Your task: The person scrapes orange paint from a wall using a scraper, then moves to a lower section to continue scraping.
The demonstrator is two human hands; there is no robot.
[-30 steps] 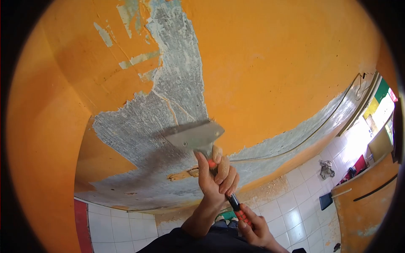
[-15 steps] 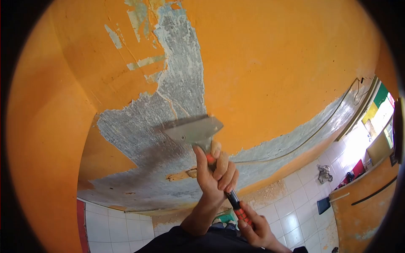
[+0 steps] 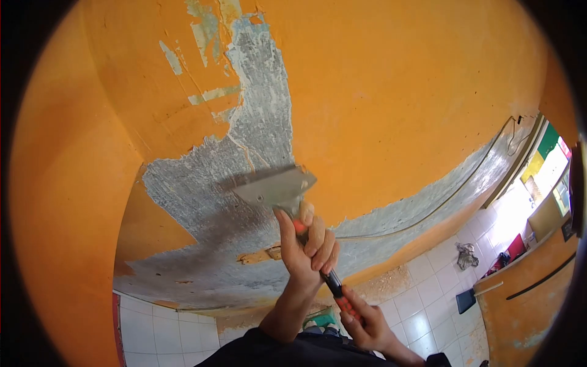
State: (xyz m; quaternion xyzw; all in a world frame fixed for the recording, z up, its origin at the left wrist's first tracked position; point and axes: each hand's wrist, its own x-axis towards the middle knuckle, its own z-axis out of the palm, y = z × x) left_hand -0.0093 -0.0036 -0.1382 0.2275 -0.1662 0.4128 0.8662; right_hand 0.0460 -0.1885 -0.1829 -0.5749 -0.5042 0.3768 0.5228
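A wide-bladed scraper (image 3: 275, 188) lies with its blade edge against the wall, where grey bare plaster meets orange paint. My left hand (image 3: 306, 244) is closed round the upper handle just below the blade, thumb up along the neck. Lower down, my right hand (image 3: 370, 327) grips the red-and-black end of the long handle (image 3: 333, 284). A stripped grey patch (image 3: 260, 92) runs upward from the blade, with a ragged paint edge on its left. Orange paint (image 3: 391, 122) covers the wall to the right of the blade.
A thin cable (image 3: 422, 218) runs along the lower wall. Paint debris (image 3: 385, 284) lies on the white tiled floor (image 3: 422, 300) at the wall's foot. To the right are an orange counter (image 3: 532, 293), a black dustpan-like object (image 3: 466, 301) and a crumpled grey item (image 3: 467, 255).
The view has shifted slightly. Both hands and the scraper sit a little further left in the picture, while the blade stays near the same paint edge. My grip is unchanged.
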